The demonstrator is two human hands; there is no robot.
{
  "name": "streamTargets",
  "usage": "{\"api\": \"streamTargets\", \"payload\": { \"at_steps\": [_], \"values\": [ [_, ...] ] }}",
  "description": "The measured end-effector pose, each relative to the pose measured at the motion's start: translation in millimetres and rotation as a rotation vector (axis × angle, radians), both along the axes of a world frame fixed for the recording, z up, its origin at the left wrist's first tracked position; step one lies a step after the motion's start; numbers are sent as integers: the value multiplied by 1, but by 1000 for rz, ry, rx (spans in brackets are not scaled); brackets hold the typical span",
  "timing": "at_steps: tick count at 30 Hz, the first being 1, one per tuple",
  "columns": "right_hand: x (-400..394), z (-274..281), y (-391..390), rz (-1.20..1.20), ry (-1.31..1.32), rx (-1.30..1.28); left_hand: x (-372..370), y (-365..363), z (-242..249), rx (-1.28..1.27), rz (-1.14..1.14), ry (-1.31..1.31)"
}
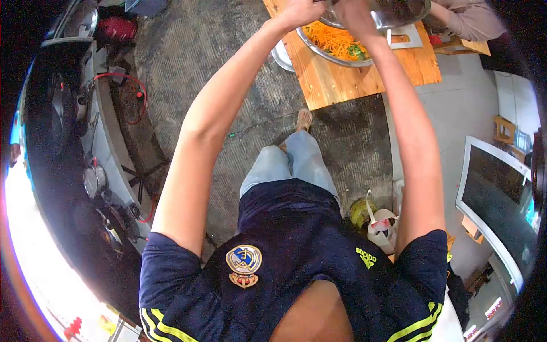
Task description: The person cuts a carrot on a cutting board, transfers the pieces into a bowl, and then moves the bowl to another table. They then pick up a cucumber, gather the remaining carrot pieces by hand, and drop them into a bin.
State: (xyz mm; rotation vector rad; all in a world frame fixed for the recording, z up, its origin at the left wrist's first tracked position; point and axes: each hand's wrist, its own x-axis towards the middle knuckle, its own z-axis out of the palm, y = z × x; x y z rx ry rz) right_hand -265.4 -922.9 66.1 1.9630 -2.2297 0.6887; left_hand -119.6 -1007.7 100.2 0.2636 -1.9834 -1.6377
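Observation:
A metal bowl [401, 12] is tilted over the wooden table at the top of the view. My left hand [305, 11] is closed on its left edge, with the fingertips partly hidden. My right hand [354, 17] reaches in front of the bowl, blurred, its fingers cut off by the top of the frame. Just below both hands, a wide metal basin holds shredded carrot [330, 43] with chopped green pieces [356, 52] along its right side. The basin's rim [327, 57] shows at the front.
The basin stands on a wooden table [325, 91]. Across it, a person's sleeve [476, 21] reaches in from the right, near a white board [407, 37]. A stove counter [105, 137] runs along the left. Bags [382, 225] and a glass-fronted cabinet [496, 194] stand right.

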Motion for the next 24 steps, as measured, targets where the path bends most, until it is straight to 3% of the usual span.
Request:
{"api": "streamTargets", "payload": {
  "at_steps": [2, 3, 6, 7, 9, 12, 13, 15, 17, 22, 24],
  "values": [
    [-5, -31, -2, 126, 157, 338, -2, -9, 7, 130, -139, -54],
    [-7, -38, 6, 145, 211, 188, -5, -12, 1, -190, 6, 15],
    [-29, -45, 30, 157, 266, -159, -4, -20, -4, 91, -64, 38],
    [-40, -44, 30, 118, 217, -202, -1, -27, -6, -168, 48, -91],
    [-40, -26, 27, -78, 83, -316, 0, -29, -7, -137, 33, -48],
    [-53, -30, 3, -418, -29, 113, -9, -30, -6, -271, 35, -51],
    [-55, -40, -1, -310, 32, 33, -13, -30, -8, -279, 40, -44],
    [-45, -53, -10, -312, -13, 39, -23, -37, -23, -310, 91, -1],
    [-26, -44, -8, -222, 36, -83, -23, -47, -17, -176, -25, 31],
    [-10, -14, -16, -279, -191, -164, -12, -53, -7, 36, -140, 31],
    [-7, -11, -32, -236, -174, -212, -17, -58, -23, -197, -39, 9]
  ]
}}
